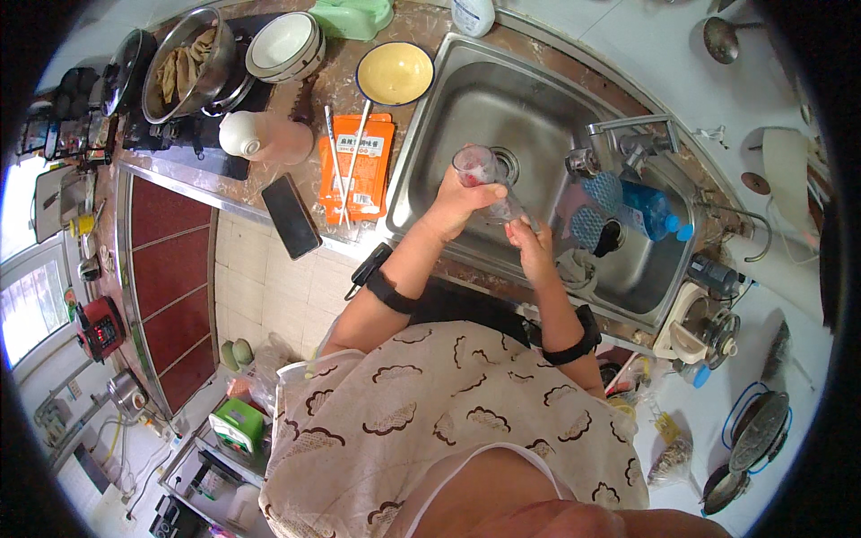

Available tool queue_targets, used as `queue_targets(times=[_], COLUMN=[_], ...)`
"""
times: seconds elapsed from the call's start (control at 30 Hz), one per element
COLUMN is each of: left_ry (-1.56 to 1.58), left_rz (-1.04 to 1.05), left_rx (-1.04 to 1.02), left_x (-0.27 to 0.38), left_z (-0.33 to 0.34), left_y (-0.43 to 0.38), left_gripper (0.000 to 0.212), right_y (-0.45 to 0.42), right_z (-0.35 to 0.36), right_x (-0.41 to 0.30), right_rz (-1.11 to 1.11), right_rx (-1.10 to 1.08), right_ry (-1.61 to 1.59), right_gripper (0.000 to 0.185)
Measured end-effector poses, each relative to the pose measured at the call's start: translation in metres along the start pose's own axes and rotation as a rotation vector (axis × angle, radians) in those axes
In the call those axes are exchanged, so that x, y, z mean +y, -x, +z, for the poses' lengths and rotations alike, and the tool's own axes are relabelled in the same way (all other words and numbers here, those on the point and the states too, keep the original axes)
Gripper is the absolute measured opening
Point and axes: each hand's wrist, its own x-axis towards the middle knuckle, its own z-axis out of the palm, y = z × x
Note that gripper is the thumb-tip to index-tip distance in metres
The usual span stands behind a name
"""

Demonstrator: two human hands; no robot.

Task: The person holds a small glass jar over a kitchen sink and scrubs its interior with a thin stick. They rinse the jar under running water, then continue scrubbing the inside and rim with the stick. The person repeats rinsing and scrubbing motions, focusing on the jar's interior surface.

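Over the large basin of a stainless steel sink point(464, 107), my left hand point(465, 195) grips a clear container or glass point(475, 166) with something reddish and foamy in it. My right hand point(531, 245) is closed on the lower, narrower end of the same clear item, which may be a plastic bag; its exact kind is not plain. The drain point(504, 165) lies just behind it. Left of the sink, a pair of chopsticks point(350, 168) rests on orange seasoning packets point(373, 151). A yellow enamel bowl point(395, 74) stands by the sink's far left corner.
A faucet point(605, 144), a blue detergent bottle point(646, 210) and a grey cloth point(576, 270) are at the right basin. A smartphone point(291, 216) overhangs the counter edge. Further left stand a pinkish bottle point(269, 138), stacked bowls point(286, 47) and a steel pot point(161, 94).
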Motion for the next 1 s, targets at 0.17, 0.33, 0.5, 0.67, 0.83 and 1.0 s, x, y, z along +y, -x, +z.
queue_targets(times=[0.17,0.33,0.5,0.67,0.83,1.0], left_ry=[0.211,0.295,-0.114,-0.076,0.131,0.148], left_rz=[-0.029,-0.099,0.118,-0.076,-0.05,-0.085], left_rx=[-0.184,-0.241,0.098,0.283,0.552,0.366], left_x=[-0.007,-0.005,0.012,0.011,-0.003,-0.004], left_z=[-0.007,-0.005,0.007,0.034,0.041,0.023], left_y=[-0.007,-0.017,-0.018,-0.02,-0.027,-0.022], left_gripper=[0.062,0.058,0.05,0.039,0.022,0.018], right_y=[0.0,-0.003,-0.021,-0.021,-0.009,-0.008], right_z=[0.01,0.011,0.003,0.011,0.01,0.009], right_x=[-0.004,-0.007,-0.016,-0.019,-0.016,-0.007], right_rz=[0.108,0.081,-0.095,-0.87,-0.522,-0.025], right_rx=[-0.207,-0.27,0.137,0.354,0.176,-0.015], right_ry=[-0.297,-0.358,0.27,1.167,0.946,0.142], right_gripper=[0.019,0.025,0.028,0.02,0.022,0.03])
